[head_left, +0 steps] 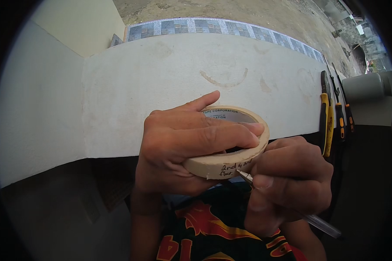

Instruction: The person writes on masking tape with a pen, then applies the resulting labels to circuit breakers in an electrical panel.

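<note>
My left hand (183,139) grips a roll of masking tape (204,168) over the front edge of the white surface, with two fingers across the roll's opening. Dark handwriting, "2nd & 3rd floor", shows on the tape's outer side. In my right hand (292,182) a clear pen (320,225) is pinched, its metal tip at the writing. The fingers of my right hand lie close against the right side of the roll and cover part of it. Printed words are visible on the inside of the roll's core.
On the right end of the white surface (161,74) lie pliers with yellow and black handles (324,117) and screwdrivers with orange and black handles (340,117). A grey cylindrical object (366,89) is at the far right. Blue patterned tiles (209,26) line the far edge.
</note>
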A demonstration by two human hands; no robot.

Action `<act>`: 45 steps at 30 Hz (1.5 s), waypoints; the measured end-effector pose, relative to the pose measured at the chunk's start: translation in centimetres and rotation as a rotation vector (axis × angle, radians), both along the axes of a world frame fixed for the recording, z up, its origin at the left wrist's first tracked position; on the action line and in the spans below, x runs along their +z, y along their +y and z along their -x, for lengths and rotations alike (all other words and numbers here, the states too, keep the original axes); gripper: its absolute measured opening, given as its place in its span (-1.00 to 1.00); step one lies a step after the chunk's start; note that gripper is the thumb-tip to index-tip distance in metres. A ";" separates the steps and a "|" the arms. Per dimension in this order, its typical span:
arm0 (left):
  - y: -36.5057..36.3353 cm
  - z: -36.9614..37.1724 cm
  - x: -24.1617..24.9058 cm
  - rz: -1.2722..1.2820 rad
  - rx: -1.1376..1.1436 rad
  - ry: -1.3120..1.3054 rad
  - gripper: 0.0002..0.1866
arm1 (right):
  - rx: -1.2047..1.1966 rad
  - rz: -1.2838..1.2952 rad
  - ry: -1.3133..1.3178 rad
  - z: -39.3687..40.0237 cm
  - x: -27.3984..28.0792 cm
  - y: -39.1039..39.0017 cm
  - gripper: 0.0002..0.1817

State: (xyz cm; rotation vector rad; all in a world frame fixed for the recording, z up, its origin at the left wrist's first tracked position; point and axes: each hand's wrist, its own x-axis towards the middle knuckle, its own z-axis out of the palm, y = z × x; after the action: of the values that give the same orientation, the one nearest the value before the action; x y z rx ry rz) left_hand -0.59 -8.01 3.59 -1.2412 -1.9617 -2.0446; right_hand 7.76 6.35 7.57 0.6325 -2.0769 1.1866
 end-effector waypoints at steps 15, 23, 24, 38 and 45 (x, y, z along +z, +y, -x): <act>0.1 -0.2 0.0 -0.011 0.015 -0.004 -0.74 | 0.119 0.088 -0.019 0.1 -0.2 0.7 -0.86; 0.2 -0.2 -0.1 -0.009 0.021 0.007 -0.73 | 0.083 0.075 -0.012 0.1 -0.2 0.4 -0.87; 0.2 -0.2 -0.1 -0.016 0.023 0.002 -0.73 | 0.088 0.074 -0.002 0.1 -0.3 0.5 -0.87; 0.3 -0.3 -0.4 -0.036 0.048 -0.021 -0.73 | 0.087 0.089 -0.044 -0.1 -0.4 0.9 -0.85; 0.3 -0.2 -0.6 -0.053 0.033 -0.003 -0.72 | 0.103 0.079 -0.045 -0.1 -0.5 1.1 -0.83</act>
State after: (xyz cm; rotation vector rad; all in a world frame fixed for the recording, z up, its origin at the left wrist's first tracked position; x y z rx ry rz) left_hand -0.42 -7.74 2.98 -1.1880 -1.9028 -2.0703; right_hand 7.88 7.41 7.07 0.6886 -2.0442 1.3451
